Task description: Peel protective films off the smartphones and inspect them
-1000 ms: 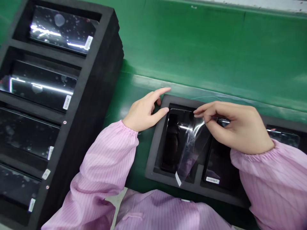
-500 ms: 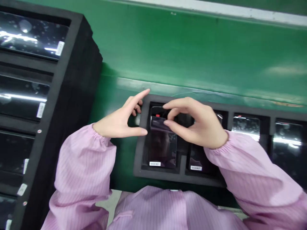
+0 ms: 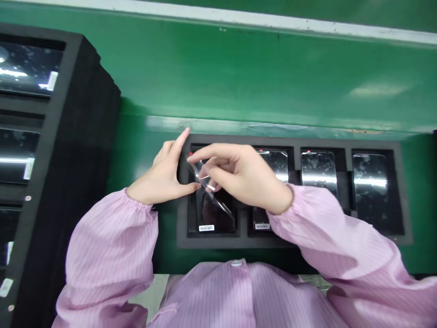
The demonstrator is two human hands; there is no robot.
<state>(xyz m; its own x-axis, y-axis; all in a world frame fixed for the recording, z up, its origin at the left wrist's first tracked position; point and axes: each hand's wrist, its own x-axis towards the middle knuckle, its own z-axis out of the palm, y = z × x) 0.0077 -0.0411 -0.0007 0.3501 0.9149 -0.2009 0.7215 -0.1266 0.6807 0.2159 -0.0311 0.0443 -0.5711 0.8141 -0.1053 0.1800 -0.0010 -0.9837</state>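
Note:
A dark phone screen with a white barcode label lies in the leftmost compartment of a black foam tray. My right hand is over it, fingers closed on a clear protective film that is lifted and curled away from the glass at the upper part. A small red tab shows at the film's top left, near my index fingertip. At the tray's left edge is my left hand, thumb and fingers apart, the thumb tip beside the film. My right hand hides part of the screen.
More film-covered screens sit in the tray's other compartments, such as the rightmost screen. A tall stack of black foam trays holding screens rises on the left. The bench is green, with a pale strip along its back.
My right hand has moved left across the screen, and the film has lifted and curled further from the glass. My left hand stays open by the tray. The camera view has shifted.

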